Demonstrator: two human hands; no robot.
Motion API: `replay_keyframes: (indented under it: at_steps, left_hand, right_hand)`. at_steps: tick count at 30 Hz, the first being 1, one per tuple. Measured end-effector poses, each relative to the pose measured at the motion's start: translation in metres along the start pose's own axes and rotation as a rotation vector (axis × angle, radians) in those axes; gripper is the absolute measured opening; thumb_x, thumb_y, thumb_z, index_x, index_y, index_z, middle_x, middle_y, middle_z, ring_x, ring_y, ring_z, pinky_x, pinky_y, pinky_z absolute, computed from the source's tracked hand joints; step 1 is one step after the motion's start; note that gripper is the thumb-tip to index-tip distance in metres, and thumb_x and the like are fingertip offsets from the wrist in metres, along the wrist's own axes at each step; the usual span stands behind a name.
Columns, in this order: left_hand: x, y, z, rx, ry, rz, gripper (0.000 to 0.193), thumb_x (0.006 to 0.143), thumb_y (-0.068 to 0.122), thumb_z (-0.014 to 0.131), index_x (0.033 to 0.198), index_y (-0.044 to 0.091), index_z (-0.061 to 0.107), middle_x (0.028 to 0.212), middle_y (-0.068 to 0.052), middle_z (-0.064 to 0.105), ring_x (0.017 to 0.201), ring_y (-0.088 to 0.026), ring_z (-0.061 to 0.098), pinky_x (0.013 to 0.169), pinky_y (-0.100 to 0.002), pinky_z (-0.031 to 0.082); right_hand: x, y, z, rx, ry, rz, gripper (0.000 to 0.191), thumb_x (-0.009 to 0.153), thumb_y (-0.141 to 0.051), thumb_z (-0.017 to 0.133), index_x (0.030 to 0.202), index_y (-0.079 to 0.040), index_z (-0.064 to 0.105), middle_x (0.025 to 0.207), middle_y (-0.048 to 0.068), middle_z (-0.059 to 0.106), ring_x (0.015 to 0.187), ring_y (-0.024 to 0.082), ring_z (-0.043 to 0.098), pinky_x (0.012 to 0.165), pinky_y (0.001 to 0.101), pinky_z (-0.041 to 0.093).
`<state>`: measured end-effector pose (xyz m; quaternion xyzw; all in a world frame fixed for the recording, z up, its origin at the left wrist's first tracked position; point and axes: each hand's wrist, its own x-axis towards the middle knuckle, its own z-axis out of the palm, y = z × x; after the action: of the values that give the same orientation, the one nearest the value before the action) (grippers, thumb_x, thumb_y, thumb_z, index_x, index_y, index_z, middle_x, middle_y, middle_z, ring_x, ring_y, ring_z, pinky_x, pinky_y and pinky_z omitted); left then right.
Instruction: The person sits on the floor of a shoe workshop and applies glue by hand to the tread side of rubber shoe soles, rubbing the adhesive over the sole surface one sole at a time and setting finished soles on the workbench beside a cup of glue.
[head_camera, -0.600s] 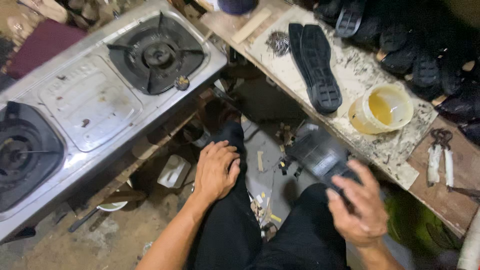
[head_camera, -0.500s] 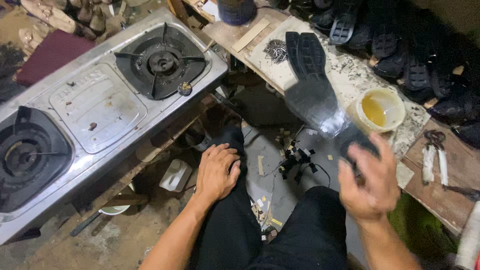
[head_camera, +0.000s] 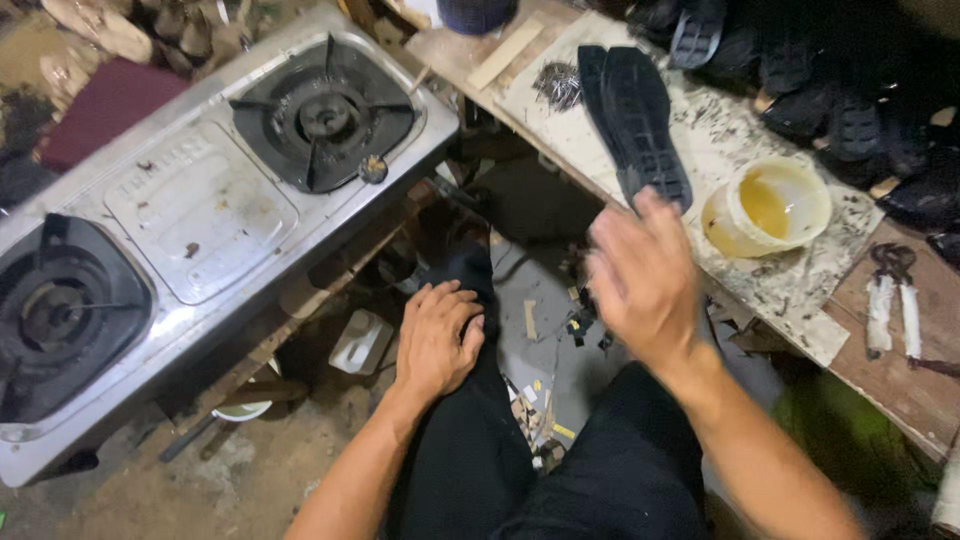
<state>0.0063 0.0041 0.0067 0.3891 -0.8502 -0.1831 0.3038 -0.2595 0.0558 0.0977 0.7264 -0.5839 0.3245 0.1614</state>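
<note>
**Sole set down, right hand comes away bare**

Where the right hand (head_camera: 640, 275) held a black sole a moment ago, it now holds nothing — fingers spread loosely, palm down, blurred with motion, hovering at the near edge of the bench (head_camera: 800, 325). The sole (head_camera: 640, 125) lies flat on the speckled white board on that bench, tread up, its heel end just beyond the fingertips; whether they touch it I cannot tell. A second sole seems to sit tight against its left side, partly hidden.

The left hand (head_camera: 437, 340) has not shifted: it rests open and relaxed on the left knee, gripping nothing, over black trousers.

What the change means, as a judgement — the sole has been delivered to the board and the carrying step looks finished; the hand is free.

Around it:
- a yellowish tub (head_camera: 768, 205) with amber liquid, just right of the sole, near the bench edge
- pliers or shears (head_camera: 893, 295) on bare wood further right
- a heap of dark shoes (head_camera: 850, 90) at the back
- a two-burner gas stove (head_camera: 200, 215) to the left, well apart from both hands
- scraps and offcuts on the floor between the knees
</note>
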Motion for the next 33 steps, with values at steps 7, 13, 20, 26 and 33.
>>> replay_keyframes:
  at_steps: [7,13,20,26,33]
  left_hand:
    - [0.006,-0.018,0.001,-0.024,-0.026,-0.045,0.014,0.084,0.017,0.072,0.095,0.009,0.074,0.114,-0.006,0.073,0.126,-0.028,0.060,0.112,-0.051,0.039]
    - [0.011,-0.026,-0.004,-0.062,-0.013,-0.084,0.016,0.083,0.016,0.072,0.097,0.008,0.074,0.114,-0.007,0.072,0.125,-0.030,0.060,0.112,-0.053,0.039]
    - [0.027,-0.040,-0.016,-0.115,-0.100,-0.116,0.024,0.078,0.016,0.073,0.100,0.007,0.071,0.117,-0.009,0.070,0.125,-0.032,0.060,0.111,-0.054,0.039]
    - [0.041,-0.051,-0.010,-0.154,-0.129,-0.156,0.022,0.081,0.018,0.072,0.100,0.008,0.071,0.120,-0.010,0.070,0.127,-0.032,0.060,0.113,-0.054,0.038]
    - [0.041,-0.055,0.000,-0.144,-0.167,-0.182,0.027,0.079,0.021,0.073,0.103,0.008,0.072,0.123,-0.009,0.070,0.130,-0.031,0.059,0.115,-0.053,0.036]
  right_hand:
    - [-0.106,0.061,0.096,0.297,-0.730,0.229,0.041,0.088,-0.025,0.072,0.126,-0.009,0.071,0.126,0.013,0.071,0.114,0.031,0.067,0.098,0.0432,0.052]
    - [-0.101,0.192,0.205,0.517,-0.549,0.982,0.062,0.086,-0.033,0.070,0.141,-0.005,0.060,0.131,0.020,0.069,0.125,0.033,0.065,0.107,0.0400,0.050]
    - [-0.072,0.263,0.275,0.395,-0.261,1.185,0.063,0.086,-0.032,0.071,0.142,-0.005,0.058,0.132,0.019,0.069,0.125,0.033,0.065,0.107,0.0402,0.050]
    - [-0.064,0.297,0.326,0.369,-0.229,1.244,0.064,0.086,-0.031,0.071,0.142,-0.005,0.057,0.133,0.019,0.068,0.125,0.033,0.064,0.106,0.0405,0.050]
    - [-0.074,0.323,0.353,0.369,-0.190,1.280,0.064,0.086,-0.030,0.071,0.143,-0.005,0.055,0.133,0.018,0.068,0.125,0.032,0.064,0.106,0.0407,0.050]
